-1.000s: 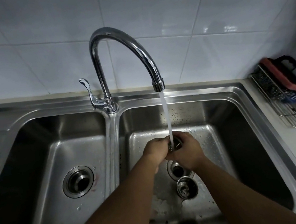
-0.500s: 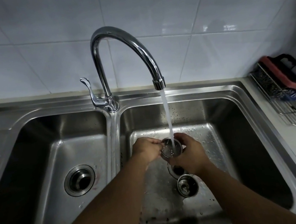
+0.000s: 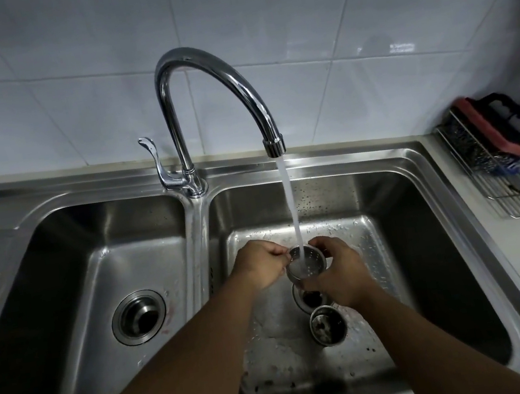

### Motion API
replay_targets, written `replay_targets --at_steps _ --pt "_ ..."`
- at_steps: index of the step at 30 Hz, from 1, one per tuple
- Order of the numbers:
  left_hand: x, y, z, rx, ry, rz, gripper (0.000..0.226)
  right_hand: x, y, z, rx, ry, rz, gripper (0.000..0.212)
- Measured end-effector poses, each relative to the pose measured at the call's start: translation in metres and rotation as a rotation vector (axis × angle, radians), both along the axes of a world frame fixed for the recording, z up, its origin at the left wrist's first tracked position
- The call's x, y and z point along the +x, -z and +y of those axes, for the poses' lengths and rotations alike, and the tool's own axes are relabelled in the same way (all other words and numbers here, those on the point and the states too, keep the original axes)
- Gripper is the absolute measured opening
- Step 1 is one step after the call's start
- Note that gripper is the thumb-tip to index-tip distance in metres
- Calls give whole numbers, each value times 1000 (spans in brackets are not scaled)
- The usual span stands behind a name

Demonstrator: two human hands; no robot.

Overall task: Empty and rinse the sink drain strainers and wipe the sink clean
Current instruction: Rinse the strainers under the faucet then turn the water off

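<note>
The wide stainless steel sink with two bowls (image 3: 415,151) fills the view. The tall curved chrome faucet (image 3: 233,78) stands on the divider between the bowls, and its white water stream (image 3: 289,199) falls into the right bowl. There the left hand (image 3: 259,265) pinches with curled fingers the left rim of the small round perforated steel strainer (image 3: 313,253), and the right hand (image 3: 337,263) curls around its right side. The water lands inside the strainer, above the open right drain hole (image 3: 312,297). The second steel strainer (image 3: 327,325) lies on the bowl floor, just beside this hole.
</note>
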State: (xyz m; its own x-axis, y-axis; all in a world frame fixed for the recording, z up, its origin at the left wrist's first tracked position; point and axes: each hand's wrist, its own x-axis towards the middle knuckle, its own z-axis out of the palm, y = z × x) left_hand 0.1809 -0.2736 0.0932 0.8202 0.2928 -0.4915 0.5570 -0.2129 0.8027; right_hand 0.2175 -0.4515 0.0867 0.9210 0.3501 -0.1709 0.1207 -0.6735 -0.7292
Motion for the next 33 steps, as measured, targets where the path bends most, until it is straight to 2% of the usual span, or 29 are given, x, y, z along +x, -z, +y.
replay_targets --at_steps 4,8,17,22,25,28,33 --pt "-3 0 5 71 23 -3 4 -2 2 4 -11 -13 -3 74" --pt "-5 -1 6 84 36 4 15 -3 1 6 -13 -18 -5 76" --pt "-12 -6 11 90 76 -12 18 -14 -5 7 36 -3 68 73" --pt "-15 -8 13 122 73 -4 16 -14 0 3 20 -6 132 84" --pt "-17 -7 13 192 91 18 14 -13 5 -4 -42 -12 189 89" --pt "-18 -1 8 312 124 74 3 -10 12 -12 -148 -44 259 79" --pt "-25 26 -1 496 241 257 22 -6 25 -19 -482 -165 323 77"
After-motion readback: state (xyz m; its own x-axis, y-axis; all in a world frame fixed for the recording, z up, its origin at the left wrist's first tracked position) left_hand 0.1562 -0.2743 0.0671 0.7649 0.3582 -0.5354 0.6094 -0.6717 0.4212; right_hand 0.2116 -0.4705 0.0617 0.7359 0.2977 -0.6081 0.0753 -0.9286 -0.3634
